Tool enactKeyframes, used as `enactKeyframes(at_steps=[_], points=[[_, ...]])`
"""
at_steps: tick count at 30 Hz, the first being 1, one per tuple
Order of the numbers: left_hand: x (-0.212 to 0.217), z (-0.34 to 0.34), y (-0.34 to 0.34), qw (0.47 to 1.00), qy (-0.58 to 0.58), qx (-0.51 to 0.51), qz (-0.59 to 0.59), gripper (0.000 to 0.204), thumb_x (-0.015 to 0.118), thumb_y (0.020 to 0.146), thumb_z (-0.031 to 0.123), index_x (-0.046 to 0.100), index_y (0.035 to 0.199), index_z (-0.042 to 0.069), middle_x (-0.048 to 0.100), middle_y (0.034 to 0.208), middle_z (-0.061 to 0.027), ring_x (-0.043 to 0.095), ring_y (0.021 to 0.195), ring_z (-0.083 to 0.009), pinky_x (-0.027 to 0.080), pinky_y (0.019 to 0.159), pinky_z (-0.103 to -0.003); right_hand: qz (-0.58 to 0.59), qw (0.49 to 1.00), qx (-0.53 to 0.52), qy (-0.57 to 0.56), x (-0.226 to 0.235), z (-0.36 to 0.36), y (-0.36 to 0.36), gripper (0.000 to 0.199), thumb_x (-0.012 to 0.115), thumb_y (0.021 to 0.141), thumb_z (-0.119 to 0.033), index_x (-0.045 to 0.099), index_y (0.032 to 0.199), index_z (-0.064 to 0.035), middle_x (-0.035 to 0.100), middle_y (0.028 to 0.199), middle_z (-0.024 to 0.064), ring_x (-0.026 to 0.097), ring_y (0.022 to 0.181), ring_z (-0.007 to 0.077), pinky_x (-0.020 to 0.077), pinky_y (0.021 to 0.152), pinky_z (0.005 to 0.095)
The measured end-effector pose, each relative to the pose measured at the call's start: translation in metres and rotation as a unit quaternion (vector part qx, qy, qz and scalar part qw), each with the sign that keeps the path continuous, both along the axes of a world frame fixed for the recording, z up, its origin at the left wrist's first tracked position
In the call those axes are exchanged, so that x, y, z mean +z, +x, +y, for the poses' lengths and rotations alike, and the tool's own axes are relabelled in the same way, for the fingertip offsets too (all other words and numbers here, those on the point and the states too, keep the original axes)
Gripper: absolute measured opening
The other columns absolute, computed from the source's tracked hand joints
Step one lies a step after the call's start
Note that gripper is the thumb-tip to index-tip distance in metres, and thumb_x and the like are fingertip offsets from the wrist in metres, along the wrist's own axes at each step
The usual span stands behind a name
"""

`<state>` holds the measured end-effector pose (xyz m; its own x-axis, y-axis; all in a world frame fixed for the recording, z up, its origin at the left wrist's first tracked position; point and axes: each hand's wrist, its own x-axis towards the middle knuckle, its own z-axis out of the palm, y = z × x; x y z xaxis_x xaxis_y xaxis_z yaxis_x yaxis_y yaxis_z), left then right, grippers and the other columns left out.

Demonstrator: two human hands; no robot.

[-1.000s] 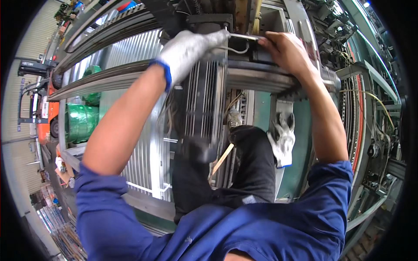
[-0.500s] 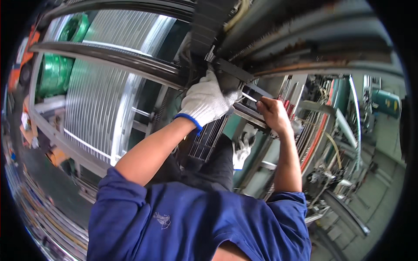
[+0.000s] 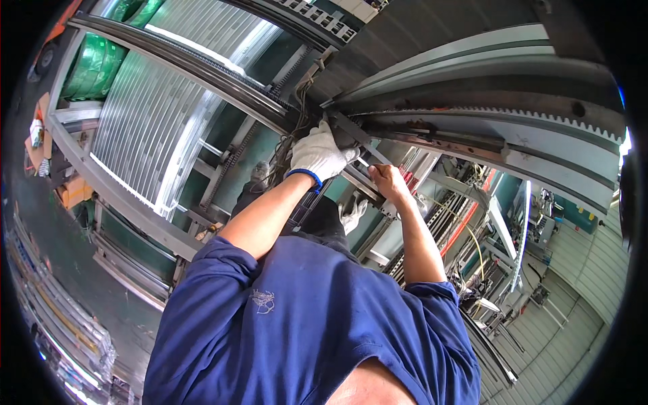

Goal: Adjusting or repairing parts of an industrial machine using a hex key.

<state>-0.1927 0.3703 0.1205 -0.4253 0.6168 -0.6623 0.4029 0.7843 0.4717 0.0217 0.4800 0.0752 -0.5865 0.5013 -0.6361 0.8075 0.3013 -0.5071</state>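
My left hand (image 3: 316, 152) wears a white knit glove with a blue cuff. Its thumb and fingers lie around a dark machine part (image 3: 344, 138) at the corner of a metal frame, and the fingertips are partly hidden. Close to its right, my bare right hand (image 3: 389, 181) is closed on a slim, light metal tool (image 3: 363, 163). Only a short length of that tool shows, pointing toward the dark part, so its exact kind cannot be told. A loose white and grey glove (image 3: 352, 214) lies below, between my hands and my body.
A dark beam with a toothed rail (image 3: 540, 119) spans the upper right. To the left, a frame rail (image 3: 182, 64) crosses above ribbed metal panels (image 3: 145, 121) and a green wrapped roll (image 3: 93, 66). Dark cables (image 3: 283, 158) hang beside my left hand. More machinery (image 3: 466, 226) stands right.
The view has shifted and turned, bringing the toothed rail into clearer sight. Both hands keep their places at the dark part; the right hand and the tool stay close beside the left.
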Motion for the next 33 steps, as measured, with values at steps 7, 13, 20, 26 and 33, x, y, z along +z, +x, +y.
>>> enactKeyframes(at_steps=[7, 13, 20, 26, 33], points=[[0.002, 0.009, 0.004, 0.999, -0.026, 0.016, -0.008, 0.11, 0.073, 0.072, 0.067, 0.034, 0.148, -0.003, 0.055, 0.136, -0.0241, 0.059, 0.122, -0.0374, 0.049, 0.101, -0.045, 0.042, 0.999, -0.008, -0.013, -0.001, -0.001, 0.001, 0.039, 0.054, 0.102, -0.031, 0.057, 0.085, 0.0036, 0.045, 0.061, 0.0104, 0.041, 0.061, 0.0158, 0.043, 0.06, 0.0389], [-0.004, 0.01, 0.006, 0.999, -0.014, 0.033, -0.002, 0.106, 0.077, 0.071, 0.063, 0.038, 0.146, -0.001, 0.056, 0.135, -0.023, 0.06, 0.121, -0.0356, 0.05, 0.1, -0.044, 0.027, 0.999, 0.013, 0.032, -0.006, -0.003, 0.003, 0.039, 0.055, 0.101, -0.032, 0.06, 0.088, 0.0045, 0.051, 0.065, 0.0214, 0.049, 0.059, 0.0242, 0.045, 0.062, 0.043], [0.002, 0.011, 0.005, 0.999, -0.02, 0.044, -0.006, 0.101, 0.077, 0.071, 0.061, 0.04, 0.144, 0.002, 0.056, 0.136, -0.0224, 0.06, 0.121, -0.0367, 0.05, 0.1, -0.045, -0.015, 0.999, 0.024, 0.047, 0.007, -0.004, -0.003, 0.042, 0.055, 0.098, -0.038, 0.066, 0.088, 0.0016, 0.065, 0.081, 0.0276, 0.064, 0.081, 0.0472, 0.0497, 0.072, 0.0521], [0.004, 0.009, 0.005, 0.999, -0.004, 0.043, 0.003, 0.097, 0.076, 0.07, 0.062, 0.046, 0.136, -0.002, 0.058, 0.132, -0.024, 0.061, 0.118, -0.0378, 0.051, 0.098, -0.045, 0.0, 0.997, 0.037, 0.07, 0.002, -0.006, 0.0, 0.042, 0.054, 0.099, -0.038, 0.067, 0.086, 0.0007, 0.065, 0.08, 0.0272, 0.065, 0.08, 0.0459, 0.0509, 0.071, 0.0525], [0.007, 0.012, 0.003, 0.998, -0.004, 0.052, -0.017, 0.091, 0.077, 0.071, 0.059, 0.048, 0.134, 0.0, 0.059, 0.131, -0.0238, 0.061, 0.119, -0.0381, 0.05, 0.099, -0.045, -0.002, 0.996, 0.039, 0.077, 0.004, -0.007, 0.0, 0.043, 0.054, 0.099, -0.038, 0.067, 0.086, 0.0009, 0.065, 0.079, 0.0273, 0.065, 0.078, 0.0461, 0.0516, 0.069, 0.052]])
